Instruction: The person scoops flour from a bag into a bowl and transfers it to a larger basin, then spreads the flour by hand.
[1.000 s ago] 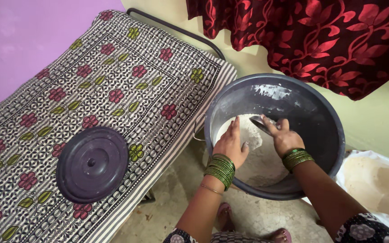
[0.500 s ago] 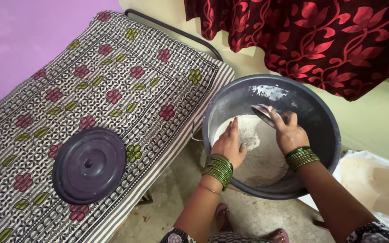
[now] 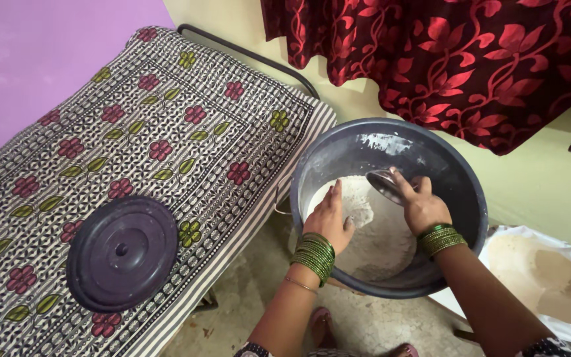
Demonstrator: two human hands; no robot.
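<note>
The right hand (image 3: 423, 206) is pinching a small steel cup (image 3: 386, 184) inside the dark tub (image 3: 338, 155); the left hand (image 3: 330, 217), spread, is pressing the flour (image 3: 381, 231). Tilting the cup risks spilling flour onto the floor (image 3: 246, 297).

The light is soft and even, like daylight in a room, and the picture is quite bright and sharp around both hands. Only a weak shadow lies inside the grey tub (image 3: 457, 192) beyond the fingers, with a small pale shine on its far wall. Lines bend slightly towards the edges.
</note>
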